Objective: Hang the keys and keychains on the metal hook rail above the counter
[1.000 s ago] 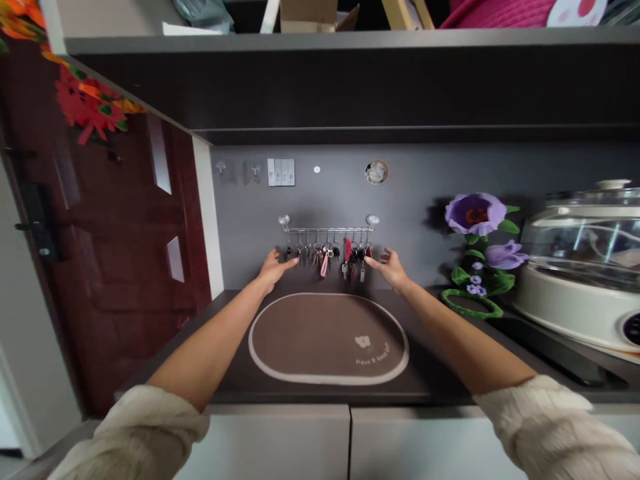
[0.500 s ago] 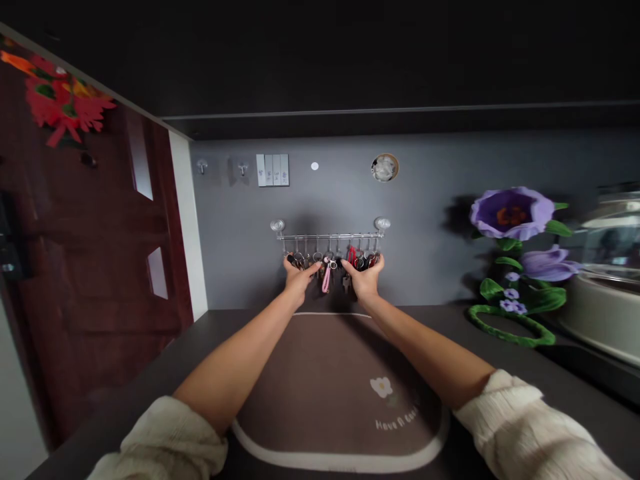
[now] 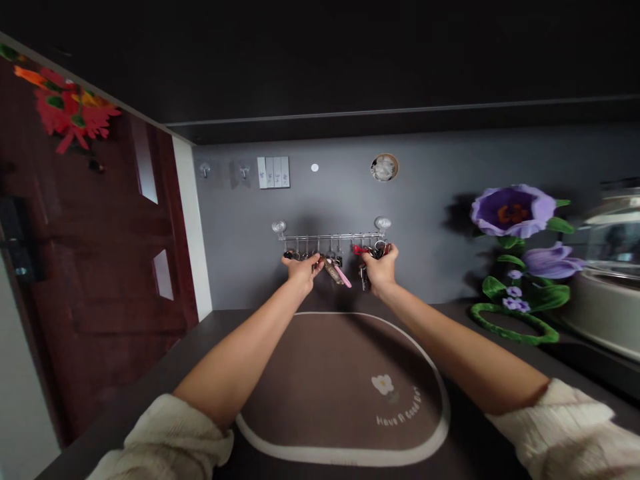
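Observation:
A clear hook rail (image 3: 330,237) is fixed to the grey back wall, with several keys and key rings hanging from its hooks. My left hand (image 3: 301,270) is closed around keys at the left part of the rail. Just right of its thumb a brown tag (image 3: 331,270) and a pink strap (image 3: 343,275) swing at a slant. My right hand (image 3: 381,268) grips keys at the rail's right end. A red key strap (image 3: 359,250) lies by its thumb, and a silver key (image 3: 363,276) dangles below. The fingers hide most of the keys held.
A brown mat (image 3: 330,373) with a pale rim lies on the dark counter. To the right stand purple fabric flowers (image 3: 513,212) and a white appliance (image 3: 610,293). A dark shelf (image 3: 320,60) hangs overhead; a reddish-brown door (image 3: 110,280) is at left.
My right hand has moved right along the rail, away from my left hand. The pink strap has swung to a slant, and the brown tag has come into view.

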### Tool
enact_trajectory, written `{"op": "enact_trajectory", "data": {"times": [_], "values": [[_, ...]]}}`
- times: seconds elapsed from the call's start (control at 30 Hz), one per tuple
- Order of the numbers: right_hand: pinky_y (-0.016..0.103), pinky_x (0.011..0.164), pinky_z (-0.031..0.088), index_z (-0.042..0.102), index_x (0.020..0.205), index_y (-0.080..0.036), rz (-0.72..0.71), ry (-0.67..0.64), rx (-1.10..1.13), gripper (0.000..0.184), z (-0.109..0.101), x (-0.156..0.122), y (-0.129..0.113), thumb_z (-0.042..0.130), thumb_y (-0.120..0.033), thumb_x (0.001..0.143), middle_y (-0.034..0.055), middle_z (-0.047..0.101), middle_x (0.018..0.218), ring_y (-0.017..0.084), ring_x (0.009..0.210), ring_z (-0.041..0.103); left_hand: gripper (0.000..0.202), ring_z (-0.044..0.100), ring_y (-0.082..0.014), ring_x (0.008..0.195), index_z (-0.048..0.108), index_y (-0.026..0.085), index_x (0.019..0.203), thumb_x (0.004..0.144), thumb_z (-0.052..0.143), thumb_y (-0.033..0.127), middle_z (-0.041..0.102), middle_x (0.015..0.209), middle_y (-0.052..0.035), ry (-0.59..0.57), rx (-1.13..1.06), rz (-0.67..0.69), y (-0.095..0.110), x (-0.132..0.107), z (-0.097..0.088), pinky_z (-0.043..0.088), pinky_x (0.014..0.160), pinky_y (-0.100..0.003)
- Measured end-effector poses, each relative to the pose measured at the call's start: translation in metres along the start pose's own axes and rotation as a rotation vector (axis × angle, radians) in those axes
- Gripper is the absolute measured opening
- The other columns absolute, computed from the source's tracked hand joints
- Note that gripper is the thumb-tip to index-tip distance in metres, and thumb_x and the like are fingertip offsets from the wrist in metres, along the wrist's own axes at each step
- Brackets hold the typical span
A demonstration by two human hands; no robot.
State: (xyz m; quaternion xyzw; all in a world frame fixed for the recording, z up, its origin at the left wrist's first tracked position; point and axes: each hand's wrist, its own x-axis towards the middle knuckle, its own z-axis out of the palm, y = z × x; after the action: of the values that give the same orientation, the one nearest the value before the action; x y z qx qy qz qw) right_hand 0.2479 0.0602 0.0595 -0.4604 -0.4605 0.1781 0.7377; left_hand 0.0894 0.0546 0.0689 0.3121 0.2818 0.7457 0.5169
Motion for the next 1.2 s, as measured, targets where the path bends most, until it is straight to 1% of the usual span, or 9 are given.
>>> {"op": "enact_trajectory", "data": {"times": [0.17,0.37,0.5,0.67,0.77,0.9,1.03,1.13,1.2], "values": [[0.022,0.041,0.042,0.013,0.119,-0.025,0.073,-0.017,0.115,0.07,0.005,0.012,-0.032,0.053,-0.021,0.062,0.0057,0.051,0.095,0.007,0.048,0.048,0.052,0.059,-0.0103,0.064,0.029,0.023,0.093,0.061,0.055,-0.009,0.054,0.08,0.0009,0.049,-0.052,-0.103,0.027,0.006,0.015,0.053,0.055,-0.025],[0.021,0.04,0.042,0.018,0.112,-0.025,0.079,-0.075,0.173,0.06,0.011,0.033,-0.062,0.054,-0.017,0.065,0.0,0.05,0.08,0.008,0.049,0.049,0.024,0.059,-0.0144,0.072,0.044,0.013,0.087,0.069,0.052,-0.001,0.056,0.078,-0.0057,-0.077,-0.06,-0.206,0.055,0.017,0.039,0.054,0.059,-0.026],[0.02,0.038,0.04,0.025,0.106,-0.024,0.129,-0.169,0.132,0.053,-0.004,0.027,-0.075,0.057,-0.015,0.064,-0.0016,0.051,0.072,0.008,0.048,0.048,0.021,0.059,-0.014,0.075,0.047,0.009,0.083,0.069,0.045,-0.007,0.055,0.077,-0.0085,-0.14,0.028,-0.25,0.074,0.008,0.041,0.053,0.058,-0.019],[0.019,0.035,0.036,0.032,0.101,-0.02,0.258,-0.394,-0.054,0.048,-0.044,-0.015,-0.062,0.059,-0.013,0.062,-0.0016,0.052,0.064,0.008,0.043,0.046,0.026,0.06,-0.0139,0.073,0.04,0.013,0.075,0.066,0.049,-0.009,0.055,0.076,-0.0059,-0.189,0.077,-0.241,0.074,-0.036,0.006,0.053,0.059,-0.021],[0.021,0.038,0.038,0.033,0.1,-0.018,0.339,-0.507,-0.303,0.046,-0.067,-0.046,-0.033,0.059,-0.017,0.062,-0.0013,0.052,0.063,0.009,0.044,0.048,0.031,0.06,-0.0126,0.068,0.037,0.016,0.075,0.063,0.051,-0.01,0.055,0.074,-0.003,-0.148,0.139,-0.22,0.053,-0.065,-0.029,0.053,0.062,-0.026],[0.021,0.047,0.04,0.038,0.097,-0.013,0.278,-0.627,-0.719,0.04,-0.082,-0.078,-0.006,0.057,-0.023,0.063,0.0039,0.055,0.071,0.013,0.058,0.054,0.034,0.06,-0.0115,0.062,0.038,0.015,0.072,0.059,0.058,-0.009,0.055,0.068,-0.0007,-0.16,0.271,-0.284,0.017,-0.089,-0.073,0.053,0.066,-0.03],[0.023,0.052,0.04,0.05,0.087,-0.01,0.086,-0.833,-1.079,0.034,-0.079,-0.089,-0.018,0.061,-0.027,0.059,0.0089,0.058,0.072,0.018,0.068,0.057,0.028,0.06,-0.014,0.065,0.044,0.011,0.07,0.055,0.063,-0.003,0.057,0.069,-0.0056,-0.289,0.46,-0.414,0.006,-0.094,-0.101,0.052,0.069,-0.031],[0.027,0.05,0.041,0.058,0.077,-0.009,0.159,-0.988,-1.23,0.035,-0.074,-0.084,-0.038,0.063,-0.037,0.056,0.0098,0.058,0.064,0.022,0.063,0.058,0.027,0.06,-0.0155,0.062,0.046,0.009,0.072,0.055,0.067,0.007,0.058,0.068,-0.0071,-0.373,0.635,-0.484,0.02,-0.092,-0.111,0.051,0.066,-0.032],[0.029,0.053,0.042,0.06,0.072,-0.01,0.15,-1.025,-1.288,0.039,-0.069,-0.076,-0.046,0.065,-0.043,0.052,0.0098,0.059,0.062,0.023,0.065,0.059,0.03,0.06,-0.017,0.059,0.046,0.01,0.076,0.057,0.068,0.017,0.058,0.064,-0.0059,-0.396,0.781,-0.496,0.033,-0.09,-0.113,0.051,0.062,-0.032]]}}
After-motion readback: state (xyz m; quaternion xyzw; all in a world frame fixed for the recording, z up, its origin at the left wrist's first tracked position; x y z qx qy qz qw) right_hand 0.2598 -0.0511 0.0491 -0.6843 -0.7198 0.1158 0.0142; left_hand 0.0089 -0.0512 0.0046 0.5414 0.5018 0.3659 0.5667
